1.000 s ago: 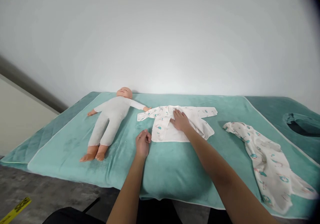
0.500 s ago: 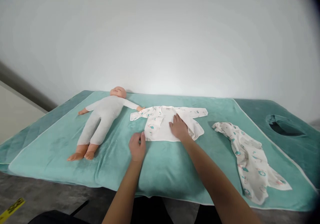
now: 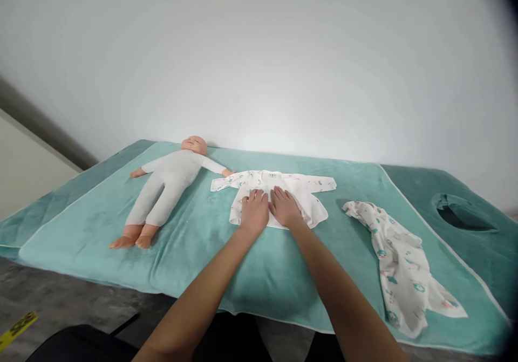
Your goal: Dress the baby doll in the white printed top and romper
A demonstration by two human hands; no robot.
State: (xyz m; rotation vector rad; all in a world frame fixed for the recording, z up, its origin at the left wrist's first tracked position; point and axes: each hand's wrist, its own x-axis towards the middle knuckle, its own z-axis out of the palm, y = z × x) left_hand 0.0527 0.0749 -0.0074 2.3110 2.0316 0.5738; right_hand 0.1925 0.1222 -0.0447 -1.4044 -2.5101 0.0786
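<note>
A small white baby shirt point(image 3: 315, 183) with a teal and pink print lies spread on the teal bed cover, its sleeves out to both sides and its front opened. My left hand point(image 3: 254, 211) rests flat on the shirt's left front, fingers stretched out. Beside it, my right hand point(image 3: 284, 206) lies on the middle and right front, also with fingers extended. The two hands almost meet at the thumbs. To the left, a baby doll point(image 3: 174, 176) in a pale bodysuit lies on its back, one hand close to the shirt's left cuff.
A second printed baby garment point(image 3: 400, 265) lies rumpled to the right. The teal cover point(image 3: 101, 232) spreads over a padded bed with a face hole point(image 3: 463, 216) at its right end. A white wall point(image 3: 259, 65) stands behind. Yellow marking tape point(image 3: 18, 330) shows at the floor's lower left.
My left hand has moved from the shirt's lower left edge up and right onto its front, its fingers now stretched out. My right hand has shifted slightly left. The view has tilted a little.
</note>
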